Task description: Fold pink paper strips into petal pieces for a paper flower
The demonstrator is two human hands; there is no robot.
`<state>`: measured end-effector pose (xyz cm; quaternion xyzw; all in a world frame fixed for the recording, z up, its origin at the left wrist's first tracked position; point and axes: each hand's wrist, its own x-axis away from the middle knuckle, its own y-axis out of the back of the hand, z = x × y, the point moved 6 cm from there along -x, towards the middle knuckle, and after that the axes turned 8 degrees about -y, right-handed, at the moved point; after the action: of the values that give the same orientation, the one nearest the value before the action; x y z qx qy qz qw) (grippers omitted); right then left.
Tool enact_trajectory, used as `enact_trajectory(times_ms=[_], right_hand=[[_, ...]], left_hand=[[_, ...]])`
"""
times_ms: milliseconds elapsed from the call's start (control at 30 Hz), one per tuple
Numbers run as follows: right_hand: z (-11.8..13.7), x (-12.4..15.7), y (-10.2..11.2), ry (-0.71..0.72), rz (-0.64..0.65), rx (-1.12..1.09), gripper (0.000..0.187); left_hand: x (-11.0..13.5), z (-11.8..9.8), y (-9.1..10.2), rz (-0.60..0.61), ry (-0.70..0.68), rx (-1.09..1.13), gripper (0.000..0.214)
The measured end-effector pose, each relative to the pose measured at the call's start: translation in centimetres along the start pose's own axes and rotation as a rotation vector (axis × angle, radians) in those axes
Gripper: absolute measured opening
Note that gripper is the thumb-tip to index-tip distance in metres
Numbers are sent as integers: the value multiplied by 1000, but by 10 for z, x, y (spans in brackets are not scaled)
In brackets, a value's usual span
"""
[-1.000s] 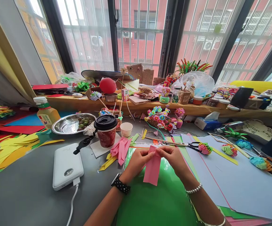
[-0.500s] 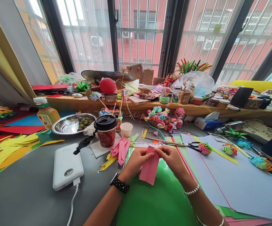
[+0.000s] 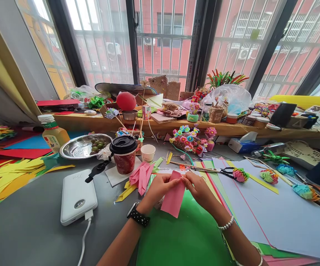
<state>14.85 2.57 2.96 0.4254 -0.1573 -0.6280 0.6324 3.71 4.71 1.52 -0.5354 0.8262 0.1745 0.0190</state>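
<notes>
A pink paper strip (image 3: 174,199) hangs between my hands above a glossy green sheet (image 3: 187,240). My left hand (image 3: 160,188) pinches the strip near its upper part, thumb across the front. With thumb and fingers together, my right hand (image 3: 197,184) grips its upper right edge. Both sets of fingertips nearly meet there, and they partly hide that edge. Left of my hands lie folded pink paper pieces (image 3: 142,177) and folded yellow strips (image 3: 126,193). Scissors (image 3: 226,171) with black handles rest beyond my right hand, beside a folded paper flower bud (image 3: 240,174).
A lidded coffee cup (image 3: 124,155), a small paper cup (image 3: 148,153) and a metal plate (image 3: 65,149) with grapes stand at the back left. A white power bank (image 3: 79,195) with its cable lies left. White paper sheets (image 3: 273,210) spread to the right.
The pink strip has tilted slightly, its lower end shifting a little left. Both hands still hold it near the top edge.
</notes>
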Motion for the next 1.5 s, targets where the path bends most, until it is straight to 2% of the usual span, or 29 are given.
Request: enact_trajectory(times_ms=[133, 333, 467, 667, 833, 1067, 1133, 1200, 1300, 1367, 1400, 1500], right_hand=[[-1, 0, -1, -15, -37, -23, 29], [3, 0, 2, -10, 58, -150, 27], [-1, -1, 3, -54, 104, -264, 30], [-6, 0, 1, -93, 135, -435, 23], [-8, 0, 0, -131, 153, -560, 24], [-10, 0, -4, -148, 234, -567, 24], [-15, -1, -5, -173, 225, -586, 24], [-24, -3, -3, -238, 161, -645, 24], [-40, -4, 2, -391, 2, -815, 24], [-46, -3, 3, -499, -54, -954, 23], [-46, -2, 1, -542, -58, -1020, 22], [-39, 1, -5, -601, -20, -1169, 21]], left_hand=[[0, 0, 1, -11, 5, 20, 37], [0, 2, 4, -23, 63, 40, 38], [1, 0, 3, 31, 54, 30, 37], [3, -5, -4, 109, -28, 22, 32], [3, -3, -4, 138, -8, 2, 32], [6, 0, -5, 255, -12, -10, 31], [4, 2, -4, 238, -4, -18, 29], [0, 5, 3, 143, 7, 8, 25], [-4, 9, 25, -177, 38, 81, 42], [-3, 12, 32, -302, 70, 152, 53], [-4, 13, 29, -291, 83, 185, 53], [-4, 11, 11, -125, 79, 210, 40]])
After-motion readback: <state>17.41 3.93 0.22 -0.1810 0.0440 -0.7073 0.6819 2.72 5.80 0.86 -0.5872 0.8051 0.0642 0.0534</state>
